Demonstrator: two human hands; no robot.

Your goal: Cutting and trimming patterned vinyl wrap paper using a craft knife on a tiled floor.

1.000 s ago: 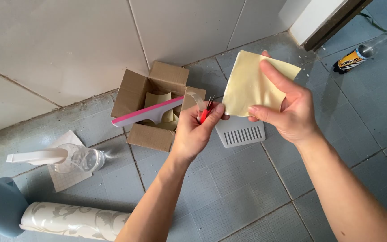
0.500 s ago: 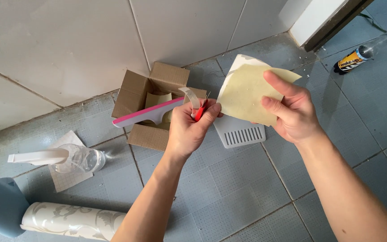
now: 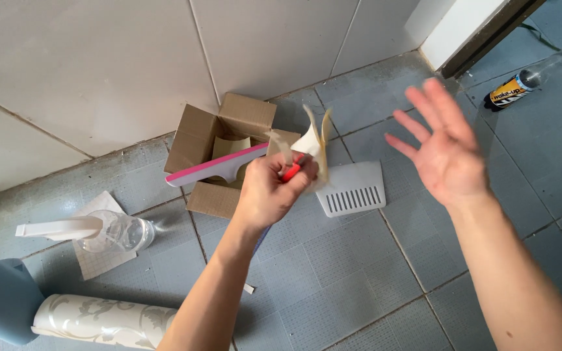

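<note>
- left hand [image 3: 269,195] is clenched round a small red-handled tool [image 3: 292,172], with a yellowish sheet [image 3: 317,142] at its fingertips, folded and blurred, above the floor tiles
- right hand [image 3: 443,149] is wide open, fingers spread, holding nothing
- open cardboard box [image 3: 196,133] by the wall has paper bits inside, and a pink-and-white squeegee [image 3: 219,168] lies across it
- clear spray bottle [image 3: 108,231] lies on its side

Two hands show: the left hand [image 3: 269,195] and the right hand [image 3: 442,148]. There is one cardboard box [image 3: 211,138], one wallpaper roll [image 3: 102,322], and one white vent cover [image 3: 352,190]. Two bottles lie about: a clear spray bottle [image 3: 108,231] and a dark-capped bottle [image 3: 536,73].
</note>
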